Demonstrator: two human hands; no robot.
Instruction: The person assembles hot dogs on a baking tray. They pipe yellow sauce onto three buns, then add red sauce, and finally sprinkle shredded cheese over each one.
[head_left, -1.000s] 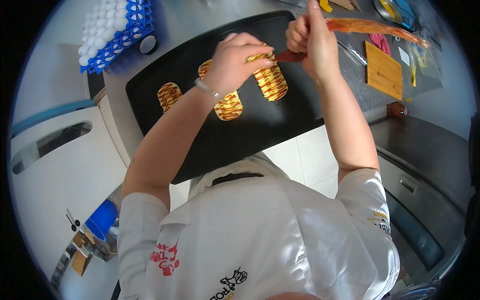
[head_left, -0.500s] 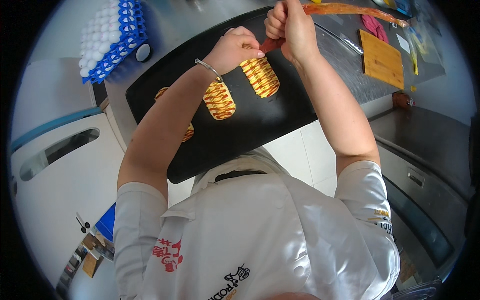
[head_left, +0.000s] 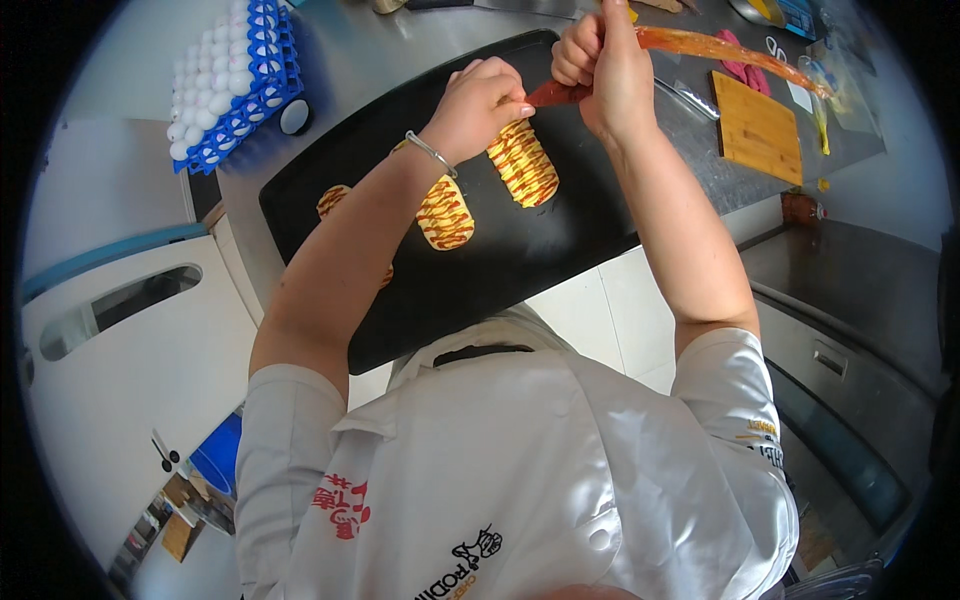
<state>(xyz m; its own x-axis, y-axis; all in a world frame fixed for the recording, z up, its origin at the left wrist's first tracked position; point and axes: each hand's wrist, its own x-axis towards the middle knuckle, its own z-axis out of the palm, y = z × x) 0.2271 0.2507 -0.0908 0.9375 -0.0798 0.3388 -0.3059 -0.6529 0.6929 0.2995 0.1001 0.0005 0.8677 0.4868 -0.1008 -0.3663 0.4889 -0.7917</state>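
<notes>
A piping bag of red sauce [head_left: 730,47] stretches from my hands toward the upper right. My right hand [head_left: 615,80] is wrapped round its body, closed in a fist. At the narrow tip end, the fingers of my left hand [head_left: 475,108] are pinched together on the bag. Just below that tip lies an oval bread piece [head_left: 526,170] with yellow and red stripes across it. A second striped piece [head_left: 445,215] is partly covered by my left wrist, and others show beside my left forearm. All rest on a large black baking tray [head_left: 590,205].
Blue trays stacked with white eggs [head_left: 215,90] stand at the far left. A wooden cutting board [head_left: 758,130], a pink cloth [head_left: 745,68] and a clear plastic bag [head_left: 850,90] lie on the metal worktop to the right.
The view has shifted a little, so the tray sits slightly lower. Both hands have moved slightly right in the picture, keeping hold of the piping bag.
</notes>
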